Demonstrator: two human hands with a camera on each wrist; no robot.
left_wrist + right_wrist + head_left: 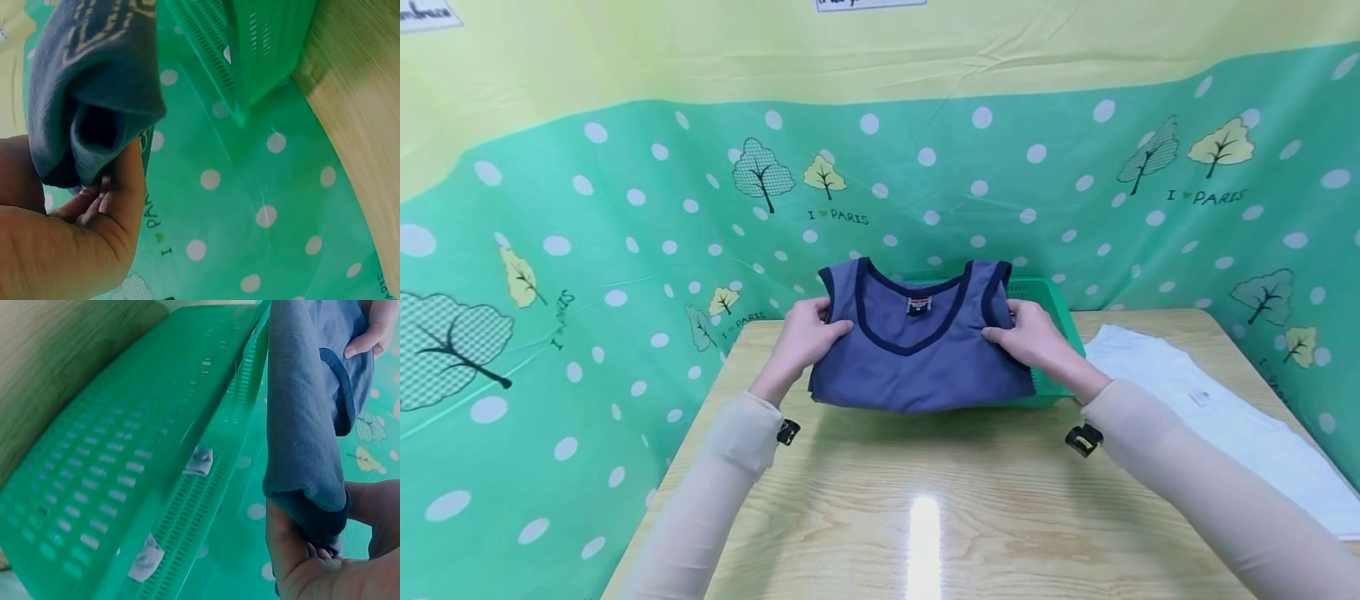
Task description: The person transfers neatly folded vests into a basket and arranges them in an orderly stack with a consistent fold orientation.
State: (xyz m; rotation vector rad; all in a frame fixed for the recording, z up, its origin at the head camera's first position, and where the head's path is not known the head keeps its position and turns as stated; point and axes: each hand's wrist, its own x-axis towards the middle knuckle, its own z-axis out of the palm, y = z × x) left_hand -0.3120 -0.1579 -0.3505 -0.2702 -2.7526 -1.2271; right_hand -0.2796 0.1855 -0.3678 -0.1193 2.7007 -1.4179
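A folded blue-grey tank top (917, 367) with navy trim and a neck label hangs in front of and above a green plastic basket (1056, 312). My left hand (808, 337) pinches its left side, thumb on the front near the armhole. On the opposite side my right hand (1030, 337) grips it the same way. In the left wrist view the folded edge of the tank top (100, 87) shows rolled layers above my fingers. The right wrist view has the basket's slotted wall (94, 469) beside the hanging tank top (306, 425).
A white garment (1210, 408) lies flat on the right of the wooden table (865, 500). Behind the table hangs a green dotted cloth (925, 192), which also runs along both sides. Whitish pieces (147, 559) show at the basket's rim in the right wrist view.
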